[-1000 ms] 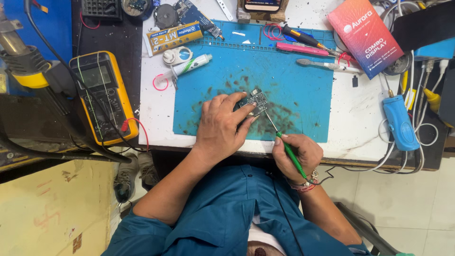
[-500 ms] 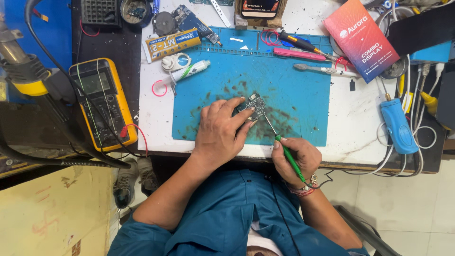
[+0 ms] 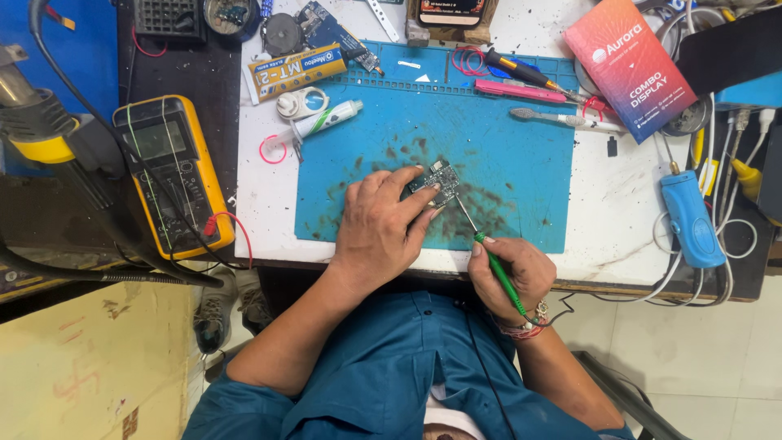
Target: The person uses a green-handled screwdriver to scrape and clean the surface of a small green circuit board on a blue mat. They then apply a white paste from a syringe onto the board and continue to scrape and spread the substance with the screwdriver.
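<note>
A small dark circuit board (image 3: 437, 181) lies on the blue work mat (image 3: 505, 155). My left hand (image 3: 379, 224) presses down on the board's left side and holds it in place with the fingertips. My right hand (image 3: 509, 273) grips a green-handled soldering iron (image 3: 487, 254) like a pen. Its thin metal tip points up and left and touches the board's lower right edge. The iron's black cord runs down over my blue shirt.
A yellow multimeter (image 3: 173, 175) lies left of the white table. On the mat's far edge are a pink-handled tool (image 3: 520, 90), a screwdriver (image 3: 525, 72) and a tube (image 3: 326, 121). A red box (image 3: 631, 65) and a blue device (image 3: 691, 218) with cables sit right.
Both hands stay on the board and the iron; the view has shifted slightly, and the iron tip remains at the board's edge.
</note>
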